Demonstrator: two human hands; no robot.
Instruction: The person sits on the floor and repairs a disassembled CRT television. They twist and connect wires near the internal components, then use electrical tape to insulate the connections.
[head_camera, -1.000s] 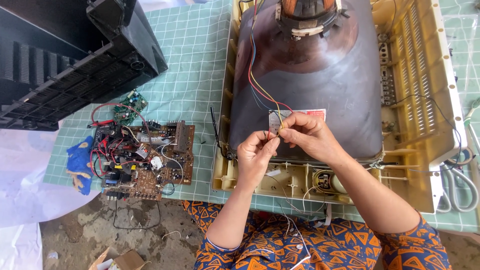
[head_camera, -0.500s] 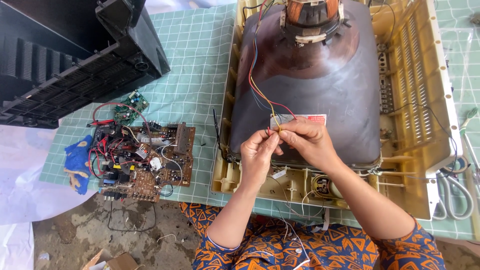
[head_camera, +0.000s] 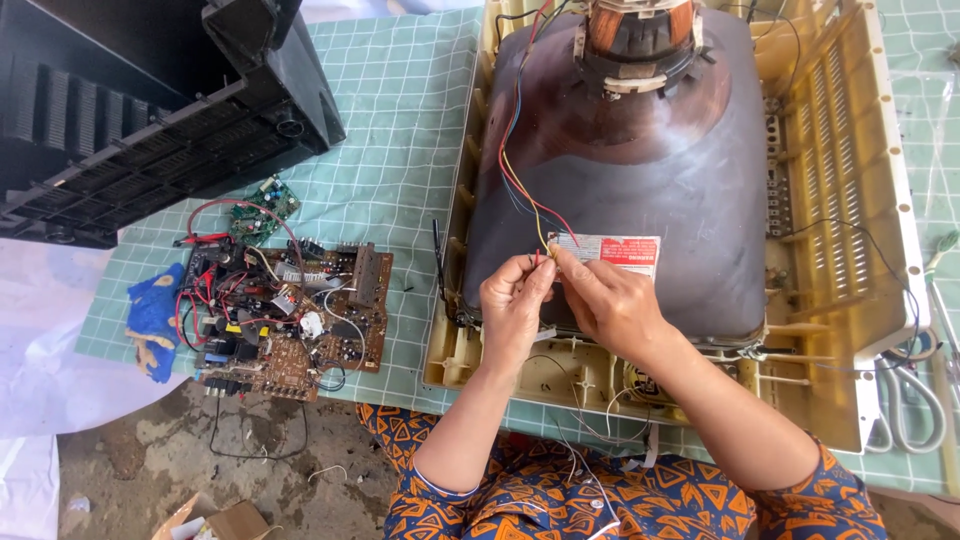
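A dark picture tube (head_camera: 640, 170) lies face down in a cream television front shell (head_camera: 850, 180), its neck with a copper coil (head_camera: 640, 30) at the top. A bundle of coloured wires (head_camera: 512, 150) runs down the tube's left side to my hands. My left hand (head_camera: 512, 305) and my right hand (head_camera: 605, 300) meet over the lower part of the tube, next to a white and red label (head_camera: 615, 247). Both pinch the ends of the wires between thumb and fingers.
A brown circuit board (head_camera: 285, 315) with many parts and red wires lies left of the shell, a small green board (head_camera: 262, 208) above it. A black television back cover (head_camera: 150, 110) sits top left. A blue cloth (head_camera: 152, 318) and grey-handled scissors (head_camera: 915, 395) lie on the checked mat.
My hands have stayed on the wire ends with only small finger movements. The view has shifted slightly.
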